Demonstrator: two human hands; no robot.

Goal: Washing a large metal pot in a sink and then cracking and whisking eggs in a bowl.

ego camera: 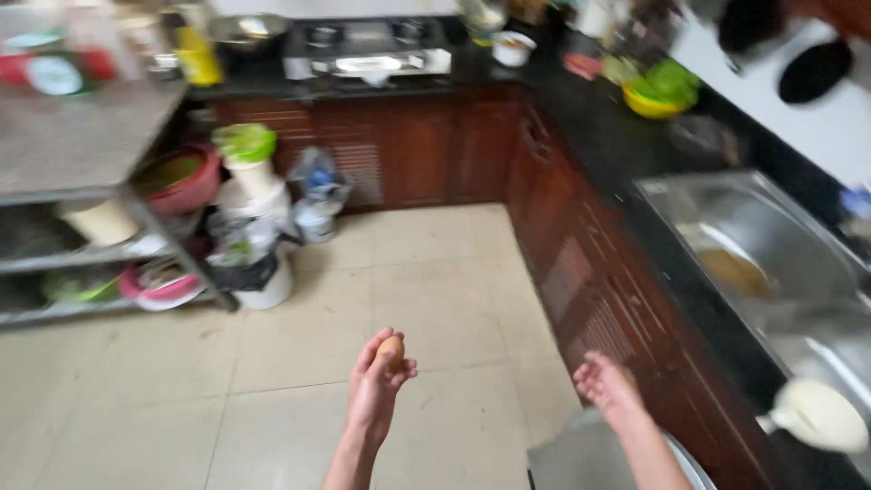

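Note:
My left hand [376, 390] is raised over the tiled floor with its fingers closed around a brown egg [390, 348] at the fingertips. My right hand [606, 386] hovers to the right of it, palm up, fingers loosely spread and holding nothing. Below the right hand lies a grey flat object over a round rim [590, 454]. Both forearms reach in from the bottom edge.
A dark counter runs along the right with a steel sink [771, 245] and a white jug [821, 416]. A gas stove [367, 50] sits on the back counter. A metal shelf rack [82, 181] with bowls stands at left, buckets [254, 227] beside it.

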